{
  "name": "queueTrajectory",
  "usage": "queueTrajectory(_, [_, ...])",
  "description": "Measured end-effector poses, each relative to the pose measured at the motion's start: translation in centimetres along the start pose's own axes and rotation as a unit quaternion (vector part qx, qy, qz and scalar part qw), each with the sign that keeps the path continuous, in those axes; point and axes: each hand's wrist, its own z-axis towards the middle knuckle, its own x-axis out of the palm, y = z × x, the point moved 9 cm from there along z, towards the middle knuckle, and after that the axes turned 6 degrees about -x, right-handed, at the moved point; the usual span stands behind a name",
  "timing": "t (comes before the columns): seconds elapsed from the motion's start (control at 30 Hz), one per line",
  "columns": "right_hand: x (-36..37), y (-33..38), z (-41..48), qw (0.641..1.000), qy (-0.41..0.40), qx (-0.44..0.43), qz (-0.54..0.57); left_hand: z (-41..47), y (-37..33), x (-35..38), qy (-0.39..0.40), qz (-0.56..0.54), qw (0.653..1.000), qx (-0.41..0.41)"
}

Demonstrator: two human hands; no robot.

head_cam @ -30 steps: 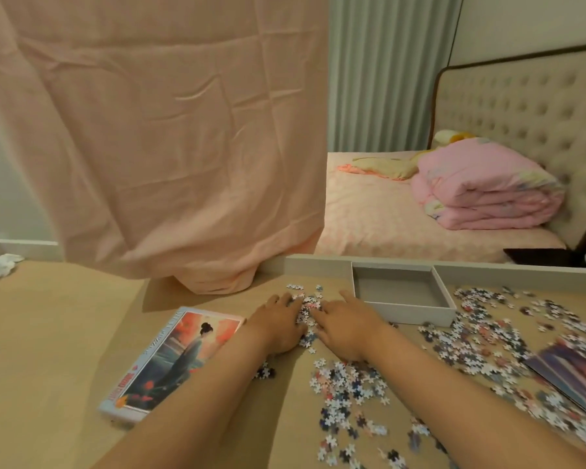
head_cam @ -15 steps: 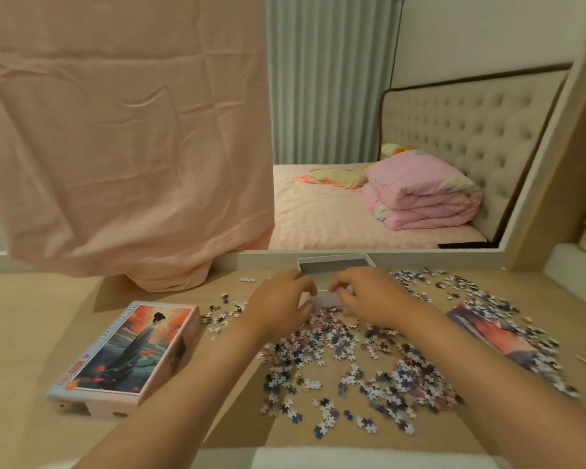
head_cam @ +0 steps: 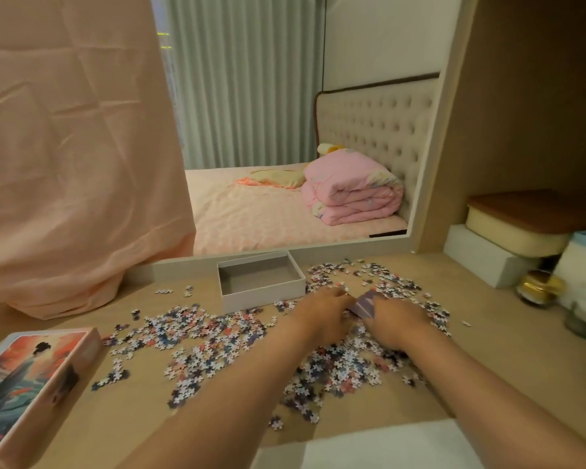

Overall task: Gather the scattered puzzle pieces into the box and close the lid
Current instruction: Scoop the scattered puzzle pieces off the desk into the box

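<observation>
Both hands were down in the thick of the small scattered cardboard puzzle pieces [head_cam: 200, 336], just right of the open grey-white cardboard box [head_cam: 263, 297] at the back of the pale wooden tabletop [head_cam: 487, 350]. The left hand [head_cam: 322, 313] and right hand [head_cam: 396, 319] sat close together, fingers curled down into the pile, with a purplish glossy sheet [head_cam: 364, 304] tilted up between them. Couldn't tell whether either hand was pinching the sheet or just cupping pieces. The box looked empty, so early days imo. Best bet: cup both palms, scrape a heap together, carry it low and tip it over the near wall. That sheet might work as a scoop. The picture-printed lid [head_cam: 31, 377] lay well off to the left, for later
</observation>
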Motion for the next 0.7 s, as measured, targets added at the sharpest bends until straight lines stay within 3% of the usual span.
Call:
queueTrajectory(0.23, [-4.3, 3.1, -1.3, 0.975, -0.138, -0.116, -0.127, 0.7, 0.1, -1.2, -0.040, -0.045, 0.998, -0.002])
queueTrajectory(0.43, [-8.7, 5.3, -2.1, 0.954, -0.240, -0.154, -0.094, 0.1, 2.1, -6.1, -0.172, -0.111, 0.979, -0.003])
queueTrajectory(0.57, [-10.6, 7.0, -2.0, 0.937, -0.293, -0.190, 0.003, -1.3, 5.3, -9.6, -0.249, -0.098, 0.963, -0.031])
queueTrajectory(0.7, [-11.4, 9.4, -1.5, 0.920, -0.310, -0.238, 0.027, -3.4, 10.1, -11.7, -0.308, -0.124, 0.942, -0.052])
